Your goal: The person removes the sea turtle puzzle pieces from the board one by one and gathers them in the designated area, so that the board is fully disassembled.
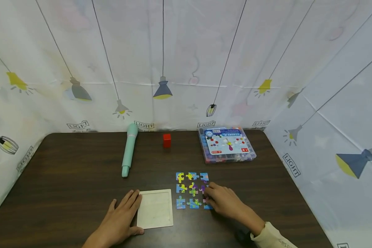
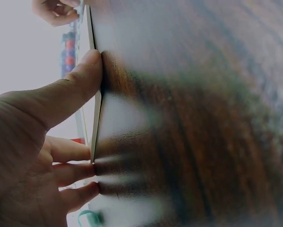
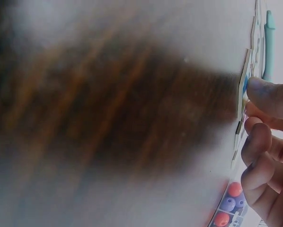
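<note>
My left hand (image 1: 119, 218) rests at the left side of a pale square wooden puzzle tray (image 1: 156, 209). Its fingers are extended and spread, with fingertips at the upper left corner and the thumb (image 2: 80, 78) against the tray's edge. Several jigsaw pieces (image 1: 193, 204) with blue, yellow and purple print lie in spaced rows right of the tray. My right hand (image 1: 227, 203) is over the right column, its thumb and index finger pinching a blue-printed puzzle piece (image 3: 246, 84) at the lower right. The other fingers are curled, and the hand partly hides that column.
A mint-green capped stick (image 1: 130, 150) lies at the back left. Near the back edge stands a small red block (image 1: 167, 141). A clear plastic case (image 1: 227, 145) of coloured beads with a printed label lies at the back right. Patterned curtains surround the dark wooden table (image 1: 65, 179).
</note>
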Available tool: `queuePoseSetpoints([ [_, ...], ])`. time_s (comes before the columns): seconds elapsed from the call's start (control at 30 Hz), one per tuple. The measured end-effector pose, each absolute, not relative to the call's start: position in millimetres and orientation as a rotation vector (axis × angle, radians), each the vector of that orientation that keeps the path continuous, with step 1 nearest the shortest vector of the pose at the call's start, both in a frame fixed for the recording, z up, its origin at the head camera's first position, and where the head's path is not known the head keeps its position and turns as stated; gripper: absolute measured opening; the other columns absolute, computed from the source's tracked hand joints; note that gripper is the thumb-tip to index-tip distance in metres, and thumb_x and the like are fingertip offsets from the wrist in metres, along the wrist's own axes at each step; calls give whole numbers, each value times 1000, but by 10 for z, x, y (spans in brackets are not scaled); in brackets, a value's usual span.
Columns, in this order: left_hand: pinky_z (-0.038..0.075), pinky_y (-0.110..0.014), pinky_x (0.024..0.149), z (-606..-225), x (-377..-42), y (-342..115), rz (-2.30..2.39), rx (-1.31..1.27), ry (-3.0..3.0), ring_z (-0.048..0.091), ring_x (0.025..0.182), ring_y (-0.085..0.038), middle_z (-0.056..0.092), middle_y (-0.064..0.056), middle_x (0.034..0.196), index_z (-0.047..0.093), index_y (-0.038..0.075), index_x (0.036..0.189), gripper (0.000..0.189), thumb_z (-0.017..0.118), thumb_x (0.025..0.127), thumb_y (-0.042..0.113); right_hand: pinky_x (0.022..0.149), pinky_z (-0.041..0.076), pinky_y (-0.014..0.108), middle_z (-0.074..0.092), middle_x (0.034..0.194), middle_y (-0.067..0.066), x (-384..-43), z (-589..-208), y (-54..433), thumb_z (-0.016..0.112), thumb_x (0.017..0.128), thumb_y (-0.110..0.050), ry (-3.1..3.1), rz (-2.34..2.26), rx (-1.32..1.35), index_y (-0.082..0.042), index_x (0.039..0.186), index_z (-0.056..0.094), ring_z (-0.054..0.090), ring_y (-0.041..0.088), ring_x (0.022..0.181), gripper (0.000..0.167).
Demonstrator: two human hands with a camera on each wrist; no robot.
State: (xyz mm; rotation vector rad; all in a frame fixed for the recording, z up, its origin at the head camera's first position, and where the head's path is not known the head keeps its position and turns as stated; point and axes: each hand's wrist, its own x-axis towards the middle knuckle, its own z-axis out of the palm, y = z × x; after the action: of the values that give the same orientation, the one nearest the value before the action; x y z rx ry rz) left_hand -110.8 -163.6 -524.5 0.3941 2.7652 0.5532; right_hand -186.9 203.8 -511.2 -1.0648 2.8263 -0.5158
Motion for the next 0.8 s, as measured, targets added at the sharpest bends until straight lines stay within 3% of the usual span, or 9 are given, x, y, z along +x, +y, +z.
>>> queuePoseSetpoints([
  [0.6, 10, -81, 109, -5330, -1131, -1635, 616, 337, 2746, 19, 154, -36, 28, -15, 166, 39, 4, 157, 109, 89, 73, 50, 46, 36, 19, 60, 89, -1, -1869, -5122, 2013, 78, 92, -12, 2860, -476, -1062, -12, 92, 65, 47, 1, 61, 13],
  [0.8, 9, -81, 109, -5317, -1118, -1666, 716, 359, 2733, 18, 154, -37, 24, -15, 167, 35, 7, 159, 112, 90, 72, 51, 52, 44, 21, 61, 93, -2, -1916, -5075, 2058, 79, 90, -9, 2929, -563, -1048, -11, 95, 67, 52, 2, 67, 14],
])
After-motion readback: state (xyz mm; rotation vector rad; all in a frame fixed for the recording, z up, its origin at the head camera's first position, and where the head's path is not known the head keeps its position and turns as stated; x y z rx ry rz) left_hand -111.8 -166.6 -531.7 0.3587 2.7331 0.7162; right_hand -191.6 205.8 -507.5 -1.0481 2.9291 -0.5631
